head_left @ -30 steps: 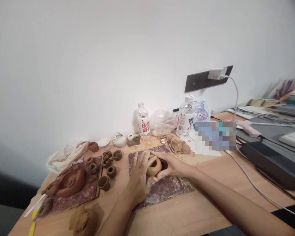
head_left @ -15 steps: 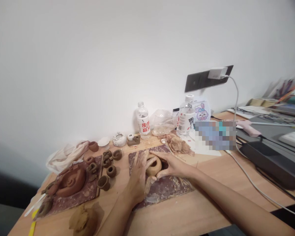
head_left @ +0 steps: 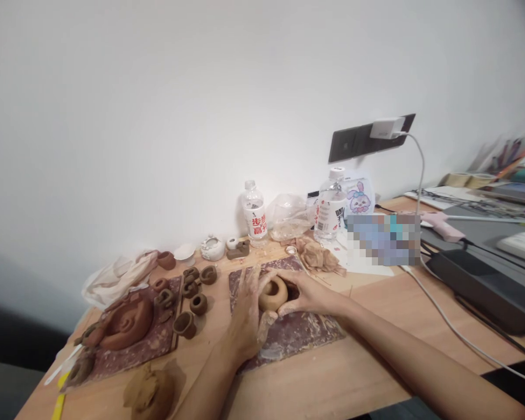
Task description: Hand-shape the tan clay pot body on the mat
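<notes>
Between my two hands is a small round clay pot [head_left: 275, 298] with a dark opening at its top. My left hand [head_left: 247, 318] cups its left side, thumb low at the front. Round the right side curves my right hand [head_left: 304, 291], fingers at the back and thumb in front. Clay smears whiten the fingers. Beneath the pot lies a dark red, clay-stained board [head_left: 301, 338]. A lump of yellowish clay [head_left: 149, 391] sits near the front edge, left of my left forearm.
Several small clay pots [head_left: 184, 325] stand to the left, beside a second board [head_left: 126, 361] bearing a reddish clay dish [head_left: 129, 321]. Behind are two plastic bottles [head_left: 257, 219], a clear bag [head_left: 291, 219] and crumpled brown paper [head_left: 319, 256]. Cables and a black box [head_left: 481, 286] lie right.
My left fingers have lifted off the pot's rim, so more of its opening shows. My right hand has barely moved.
</notes>
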`<state>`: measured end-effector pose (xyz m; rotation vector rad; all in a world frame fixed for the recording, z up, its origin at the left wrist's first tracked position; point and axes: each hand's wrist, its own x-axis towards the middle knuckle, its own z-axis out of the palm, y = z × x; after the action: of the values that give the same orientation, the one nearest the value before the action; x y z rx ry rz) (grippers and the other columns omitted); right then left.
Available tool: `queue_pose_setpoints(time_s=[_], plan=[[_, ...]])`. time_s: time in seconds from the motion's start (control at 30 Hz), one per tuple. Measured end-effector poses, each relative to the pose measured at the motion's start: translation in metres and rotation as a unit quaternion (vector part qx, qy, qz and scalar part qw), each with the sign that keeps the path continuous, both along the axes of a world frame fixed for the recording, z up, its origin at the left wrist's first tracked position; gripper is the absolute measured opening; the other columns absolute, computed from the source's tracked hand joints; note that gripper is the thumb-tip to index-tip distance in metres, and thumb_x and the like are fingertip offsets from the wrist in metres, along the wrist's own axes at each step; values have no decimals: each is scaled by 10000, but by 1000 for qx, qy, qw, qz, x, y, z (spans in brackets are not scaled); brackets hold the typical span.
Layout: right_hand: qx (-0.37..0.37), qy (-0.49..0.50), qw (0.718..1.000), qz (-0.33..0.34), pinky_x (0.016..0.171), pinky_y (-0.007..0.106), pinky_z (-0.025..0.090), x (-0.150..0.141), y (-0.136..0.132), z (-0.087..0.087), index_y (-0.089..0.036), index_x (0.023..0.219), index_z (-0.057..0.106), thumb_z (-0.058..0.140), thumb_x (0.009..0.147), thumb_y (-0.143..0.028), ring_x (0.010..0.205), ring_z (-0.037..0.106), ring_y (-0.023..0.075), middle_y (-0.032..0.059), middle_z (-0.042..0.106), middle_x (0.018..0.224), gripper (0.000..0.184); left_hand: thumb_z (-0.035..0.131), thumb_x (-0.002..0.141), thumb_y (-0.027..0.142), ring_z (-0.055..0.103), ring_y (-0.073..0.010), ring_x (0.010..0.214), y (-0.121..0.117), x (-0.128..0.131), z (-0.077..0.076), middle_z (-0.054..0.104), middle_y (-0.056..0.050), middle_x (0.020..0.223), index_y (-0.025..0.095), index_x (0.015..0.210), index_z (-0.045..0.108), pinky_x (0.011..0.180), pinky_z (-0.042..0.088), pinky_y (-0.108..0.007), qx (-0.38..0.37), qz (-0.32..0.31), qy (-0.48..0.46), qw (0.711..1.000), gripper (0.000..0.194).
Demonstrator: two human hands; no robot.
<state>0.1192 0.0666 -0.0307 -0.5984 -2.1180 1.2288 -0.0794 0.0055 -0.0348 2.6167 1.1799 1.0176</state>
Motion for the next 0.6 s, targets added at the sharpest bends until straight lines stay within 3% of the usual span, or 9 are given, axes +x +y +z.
queue_pose_setpoints(time_s=[0.13, 0.27, 0.43, 0.6], plan=[[-2, 12, 1000, -14, 1075, 451, 366, 0, 1, -4, -205, 1383, 474, 797, 652, -505, 1262, 496, 306, 134, 541, 1366, 853, 321, 977, 399, 208, -339, 1450, 0, -1, 0, 317, -170, 1528, 206, 1465, 268, 1156, 163, -595, -11, -3, 9, 1000, 528], [2, 17, 1000, -6, 1068, 447, 377, 0, 3, -7, -196, 1332, 521, 808, 639, -499, 1240, 515, 309, 123, 563, 1343, 809, 348, 968, 432, 255, -357, 1428, 1, -5, -6, 300, -193, 1526, 192, 1454, 309, 1115, 264, -598, 9, 14, -20, 1000, 543], [14, 22, 1000, -10, 1068, 441, 377, 0, 2, -6, -204, 1373, 471, 838, 598, -481, 1248, 510, 305, 118, 555, 1356, 901, 339, 980, 408, 400, -307, 1355, -3, -10, -5, 495, -162, 1387, 186, 1280, 533, 1082, 369, -524, 77, 39, -84, 993, 420], [23, 21, 999, -20, 1058, 447, 387, 0, 3, -10, -199, 1363, 475, 846, 596, -459, 1238, 519, 304, 124, 566, 1344, 890, 353, 982, 358, 517, -280, 1259, -6, -10, 2, 544, -159, 1337, 172, 1183, 597, 1030, 447, -476, 122, 33, -78, 989, 366]])
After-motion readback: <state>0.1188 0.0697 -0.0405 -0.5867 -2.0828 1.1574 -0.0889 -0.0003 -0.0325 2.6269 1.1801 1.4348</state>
